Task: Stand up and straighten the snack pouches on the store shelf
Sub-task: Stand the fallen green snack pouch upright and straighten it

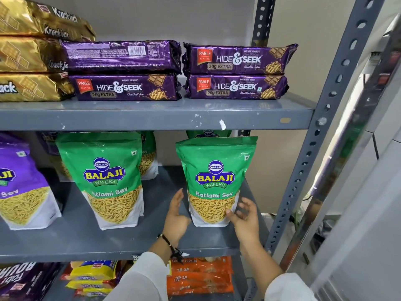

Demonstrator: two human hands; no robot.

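Note:
A green Ratlami Sev pouch point(213, 181) stands upright at the right end of the middle shelf point(91, 237). My left hand point(176, 216) is just left of its base, fingers spread, a little apart from it. My right hand point(245, 216) is at its lower right corner, fingers apart, the thumb touching the pouch's edge. A second green pouch point(104, 181) stands upright to the left, leaning slightly. A purple Sev pouch point(20, 185) stands at the far left. More green pouches point(148, 157) stand behind.
The upper shelf holds purple Hide & Seek biscuit packs point(236, 71) and gold Krackjack packs point(30, 53). Below lie orange cookie packs point(199, 274) and yellow packs point(91, 276). A grey perforated upright point(308, 155) borders the shelf on the right.

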